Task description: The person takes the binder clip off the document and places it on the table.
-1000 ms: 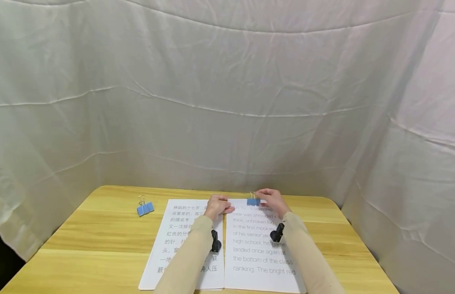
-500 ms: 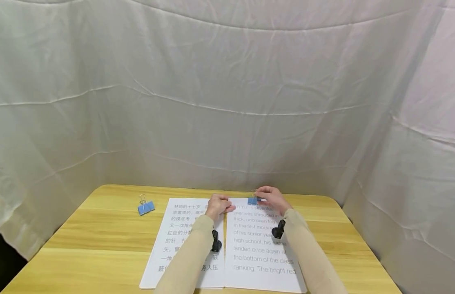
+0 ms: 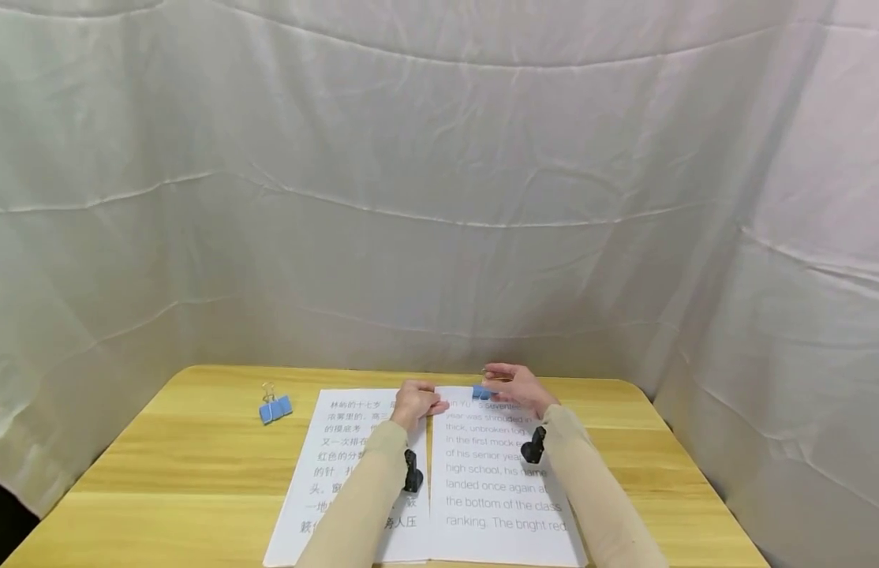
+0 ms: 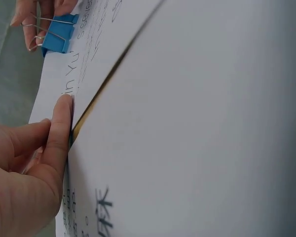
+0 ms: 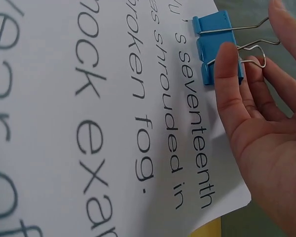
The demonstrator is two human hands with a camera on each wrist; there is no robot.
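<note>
A blue binder clip (image 5: 218,47) sits clamped on the far edge of the English-text sheet (image 3: 499,481), at about 12 o'clock on that page, its wire handles sticking out past the paper. The right hand (image 3: 514,386) is beside it with fingers nearly straight and relaxed, the thumb (image 5: 227,79) laid across the clip's blue body and the fingertips by the wire loops; it touches the clip but does not pinch it. The left hand (image 3: 414,401) rests at the sheet's 9 o'clock corner, index finger (image 4: 59,133) pressed flat along the paper's edge with the other fingers loosely bent, holding nothing; this likely keeps the stack squared while the clip bites.

The Chinese-text sheet (image 3: 340,473) lies just beside, its inner edge meeting the English one. A second blue clip (image 3: 274,408) lies alone on the wooden table (image 3: 162,465) toward 10 o'clock, well apart. Bare tabletop runs wide at 9 and 3 o'clock; at 12 o'clock the white curtain (image 3: 439,197) hangs near the table's far edge, leaving little room beyond the clip
</note>
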